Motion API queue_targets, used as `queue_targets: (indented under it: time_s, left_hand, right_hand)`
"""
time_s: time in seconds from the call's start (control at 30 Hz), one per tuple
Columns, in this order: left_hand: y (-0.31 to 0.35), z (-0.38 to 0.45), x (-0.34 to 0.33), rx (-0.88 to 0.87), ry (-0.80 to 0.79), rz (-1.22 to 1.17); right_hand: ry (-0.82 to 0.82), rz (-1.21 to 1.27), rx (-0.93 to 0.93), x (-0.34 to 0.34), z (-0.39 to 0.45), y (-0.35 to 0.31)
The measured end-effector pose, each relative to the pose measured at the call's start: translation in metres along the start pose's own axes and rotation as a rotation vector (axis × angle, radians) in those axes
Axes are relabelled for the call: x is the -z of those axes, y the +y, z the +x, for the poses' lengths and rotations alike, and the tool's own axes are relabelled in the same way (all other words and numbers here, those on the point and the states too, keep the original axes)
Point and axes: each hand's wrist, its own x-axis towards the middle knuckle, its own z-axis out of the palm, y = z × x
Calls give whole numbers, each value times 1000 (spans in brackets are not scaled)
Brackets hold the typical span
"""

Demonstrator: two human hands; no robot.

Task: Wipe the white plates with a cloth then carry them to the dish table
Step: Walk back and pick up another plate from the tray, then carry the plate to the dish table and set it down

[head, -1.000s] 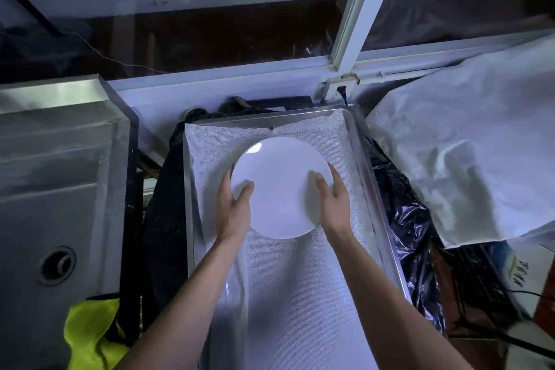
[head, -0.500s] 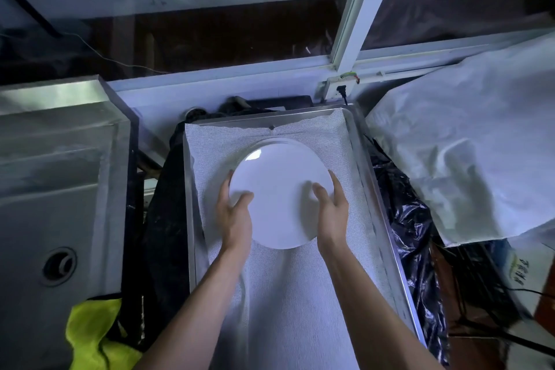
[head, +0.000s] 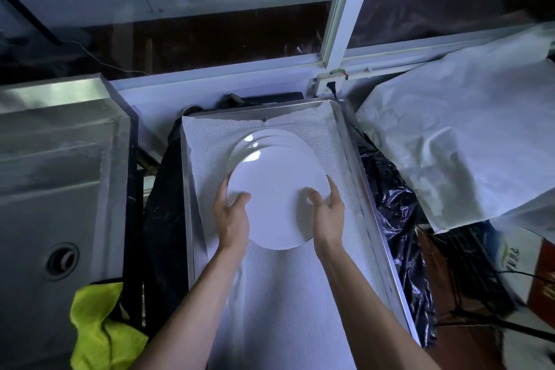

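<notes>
Tabletop [head: 387, 252]: long steel tray-like surface with a raised rim, running near to far down the middle of the scene, lined with a white textured mat [head: 288, 303].

Steel sink [head: 57, 195]: left of the tabletop, drain visible at its near end.

White sheeting [head: 456, 141]: draped over something at far right; black plastic lies between it and the tabletop.

Yellow-green cloth [head: 96, 327]: crumpled at near left, off the tabletop, beside the sink; well apart from both hands.

Stack of white plates [head: 264, 141]: sits on the mat at the far end of the tabletop. Only its far-left rims show; the count cannot be told.

Top white plate [head: 276, 189]: round, so no long axis. It lies directly ahead of the person, overlapping the stack and offset toward the near side. Whether it rests on the stack or is clear of it cannot be told.

Left hand [head: 231, 219]: grips the plate's near-left rim, thumb laid on the upper face, fingers curled round the edge.

Right hand [head: 327, 213]: grips the near-right rim likewise, thumb on top, fingers along the outer edge.

Governing relation: the plate is centred between the hands, both equally near, each on an opposite rim. Judged step: settling or shifting this plate at the stack, which lies just beyond it.
</notes>
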Motion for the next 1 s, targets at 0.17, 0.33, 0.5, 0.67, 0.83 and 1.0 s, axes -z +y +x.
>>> queue_targets:
  time_s: [0.17, 0.33, 0.5, 0.67, 0.83, 1.0]
  left_hand:
    - [-4, -16, 3, -28, 0, 13]
    - [-5, -36, 6, -77, -32, 41]
    - [-4, -64, 6, -145, -27, 84]
    - [-9, -94, 11, -150, -57, 127]
    - [-15, -123, 16, -108, -87, 186]
    - [-20, -143, 12, -123, -202, 203]
  right_hand:
    - [14, 2, 1, 10, -10, 8]
    - [34, 27, 38, 25, -25, 17]
    - [66, 72, 88, 45, -45, 21]
    - [73, 73, 121, 69, -71, 33]
    - [125, 66, 125, 92, -99, 42]
    - [265, 72, 172, 115, -134, 52]
